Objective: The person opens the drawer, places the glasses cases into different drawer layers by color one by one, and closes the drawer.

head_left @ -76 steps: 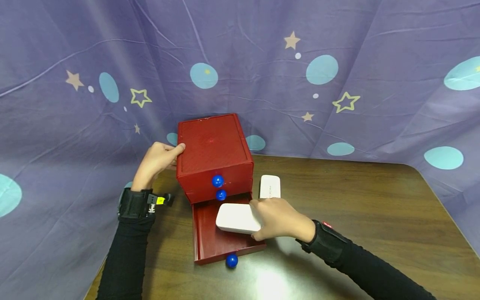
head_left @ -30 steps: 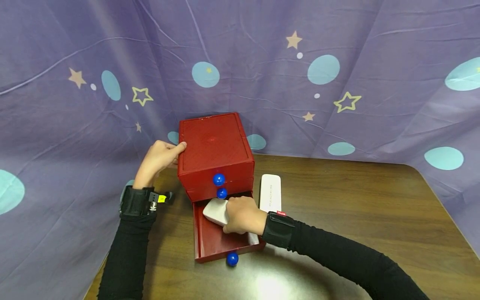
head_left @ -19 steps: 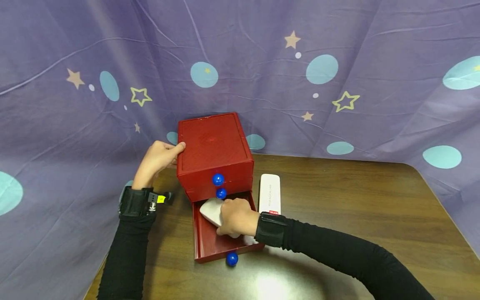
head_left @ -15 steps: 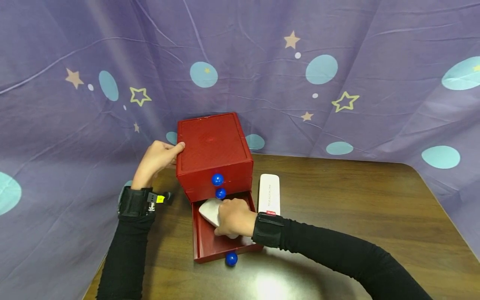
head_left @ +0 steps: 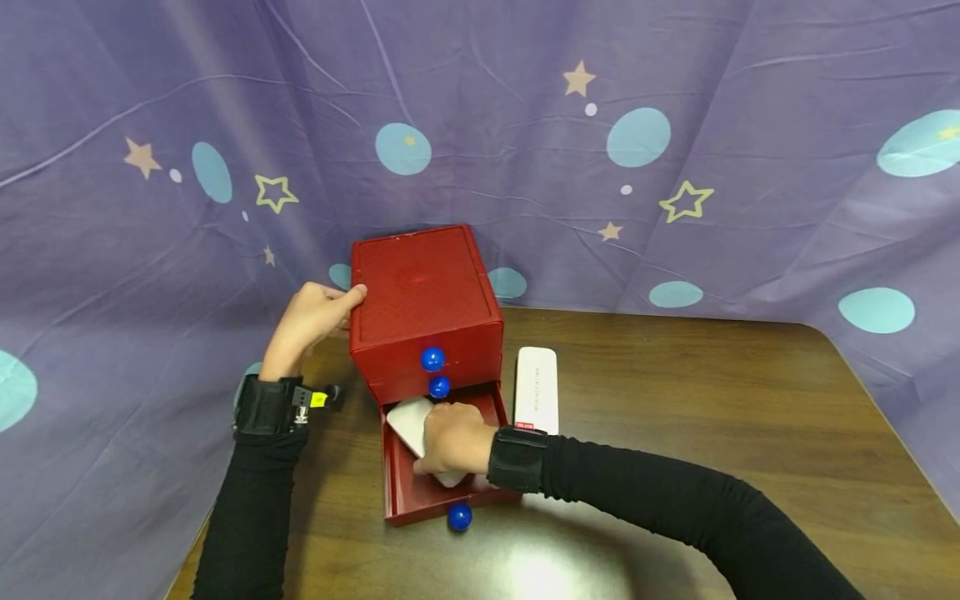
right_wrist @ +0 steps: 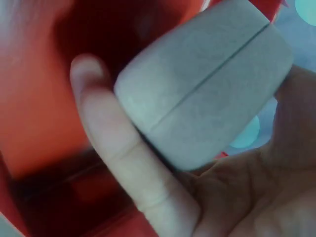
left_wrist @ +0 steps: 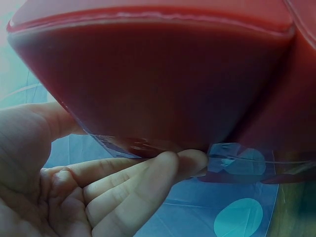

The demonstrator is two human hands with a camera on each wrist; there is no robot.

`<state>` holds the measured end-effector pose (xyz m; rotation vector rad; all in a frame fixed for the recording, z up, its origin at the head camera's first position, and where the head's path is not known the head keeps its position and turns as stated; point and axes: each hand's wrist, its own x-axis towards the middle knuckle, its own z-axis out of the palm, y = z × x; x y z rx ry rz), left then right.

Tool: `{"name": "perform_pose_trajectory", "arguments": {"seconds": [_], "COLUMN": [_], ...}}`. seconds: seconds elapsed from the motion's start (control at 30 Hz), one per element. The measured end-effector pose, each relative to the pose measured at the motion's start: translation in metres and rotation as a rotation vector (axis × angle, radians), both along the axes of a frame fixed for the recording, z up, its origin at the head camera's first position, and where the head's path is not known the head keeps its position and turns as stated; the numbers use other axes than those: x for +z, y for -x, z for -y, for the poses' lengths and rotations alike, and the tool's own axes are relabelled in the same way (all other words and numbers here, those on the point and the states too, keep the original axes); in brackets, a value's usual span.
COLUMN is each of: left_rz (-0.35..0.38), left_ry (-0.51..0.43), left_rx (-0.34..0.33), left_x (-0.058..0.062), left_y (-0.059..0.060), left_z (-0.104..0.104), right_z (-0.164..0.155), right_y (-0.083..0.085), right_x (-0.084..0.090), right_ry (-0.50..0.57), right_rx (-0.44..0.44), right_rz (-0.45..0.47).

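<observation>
A small red drawer cabinet stands on the table, its bottom drawer pulled out. My left hand grips the cabinet's left side, thumb at the top edge; the left wrist view shows its fingers curled against the red wall. Inside the drawer, my right hand holds a white rounded oblong case, which lies slantwise and is partly hidden by the hand. In the right wrist view a seam runs along the end of the case, between finger and thumb side.
A second white oblong case with faint printing lies on the table just right of the cabinet, its near end close to my right wrist strap. Blue knobs stick out from the drawer fronts. A purple patterned cloth hangs behind the wooden table.
My right hand has moved left and lowered the white case into the drawer, turning it slantwise; lately it has shifted slightly farther left. The left hand keeps its grip on the cabinet.
</observation>
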<state>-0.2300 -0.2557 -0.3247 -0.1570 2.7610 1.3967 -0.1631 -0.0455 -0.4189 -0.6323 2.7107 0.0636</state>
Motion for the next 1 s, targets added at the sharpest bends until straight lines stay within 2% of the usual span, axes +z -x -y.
{"name": "perform_pose_trajectory", "arguments": {"seconds": [0.47,0.77,1.0], "left_rz": [-0.009,-0.039,-0.029], "left_ry": [-0.058,0.023,-0.001], "left_rx": [-0.002,0.019,0.01], "left_x": [0.001,-0.001,0.0], "left_y": [-0.002,-0.002,-0.002], "left_z": [-0.003,-0.002,-0.002], "right_z": [0.002,0.003,0.007], "right_y": [-0.002,0.002,0.003], "right_x": [-0.007,-0.012,-0.015], "right_ry": [0.075,0.101,0.1], "right_rx": [-0.05,-0.066,-0.082], "right_rz": [0.036,0.043,0.039]}}
